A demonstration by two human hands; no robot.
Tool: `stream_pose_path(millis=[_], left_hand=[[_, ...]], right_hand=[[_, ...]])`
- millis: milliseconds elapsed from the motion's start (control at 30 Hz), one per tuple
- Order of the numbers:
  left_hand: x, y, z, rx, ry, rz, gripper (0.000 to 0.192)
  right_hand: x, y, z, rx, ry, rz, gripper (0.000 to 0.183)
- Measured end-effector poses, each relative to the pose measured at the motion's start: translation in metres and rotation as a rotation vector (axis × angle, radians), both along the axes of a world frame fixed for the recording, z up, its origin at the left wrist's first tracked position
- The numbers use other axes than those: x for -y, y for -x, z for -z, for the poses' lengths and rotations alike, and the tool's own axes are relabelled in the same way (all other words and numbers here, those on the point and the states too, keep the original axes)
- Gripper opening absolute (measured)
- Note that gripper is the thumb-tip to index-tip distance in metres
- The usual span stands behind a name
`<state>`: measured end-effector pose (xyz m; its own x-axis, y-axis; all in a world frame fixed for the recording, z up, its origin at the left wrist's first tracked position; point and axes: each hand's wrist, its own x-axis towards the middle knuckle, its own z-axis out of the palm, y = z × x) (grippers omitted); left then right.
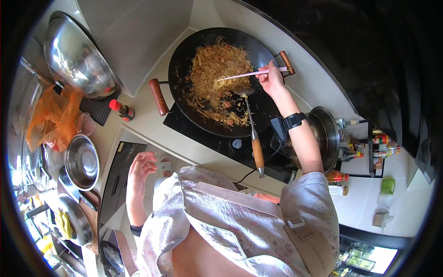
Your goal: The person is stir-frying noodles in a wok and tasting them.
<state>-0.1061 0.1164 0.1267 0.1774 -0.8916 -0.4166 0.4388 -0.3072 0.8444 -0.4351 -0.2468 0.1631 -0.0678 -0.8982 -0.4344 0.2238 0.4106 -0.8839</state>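
My right hand [271,79] grips pink chopsticks [249,74] above a large black wok [266,57] with wooden side handles. The chopstick tips touch fried noodles [218,65] mixed with reddish round slices. A spatula [258,152] with a wooden grip leans across the near rim, its metal head among the noodles at the right. My left hand [142,166], fingers loosely curled and apart, hangs in the air in front of the counter, holding nothing.
The wok sits on a black cooktop [183,123]. Left on the counter stand a red-capped sauce bottle [121,110], an orange plastic bag [57,114], a steel bowl [82,162] and a big steel wok or basin [78,57]. A steel pot [327,138] stands beside my right forearm.
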Motion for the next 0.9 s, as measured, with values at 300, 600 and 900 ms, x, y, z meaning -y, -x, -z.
stream_pose_path(millis=[300,600,900], left_hand=[[-0.003,0.014,0.005,-0.067,0.035,0.074,0.032],[0.033,0.038,-0.007,-0.649,0.114,0.031,0.046],[0.074,0.058,-0.057,-1.03,0.26,-0.181,0.048]], right_hand=[[0.002,0.011,0.006,0.312,0.006,0.043,0.044],[-0.002,0.01,-0.009,0.44,-0.021,0.004,0.041],[-0.02,-0.007,-0.056,0.477,0.025,-0.058,0.038]])
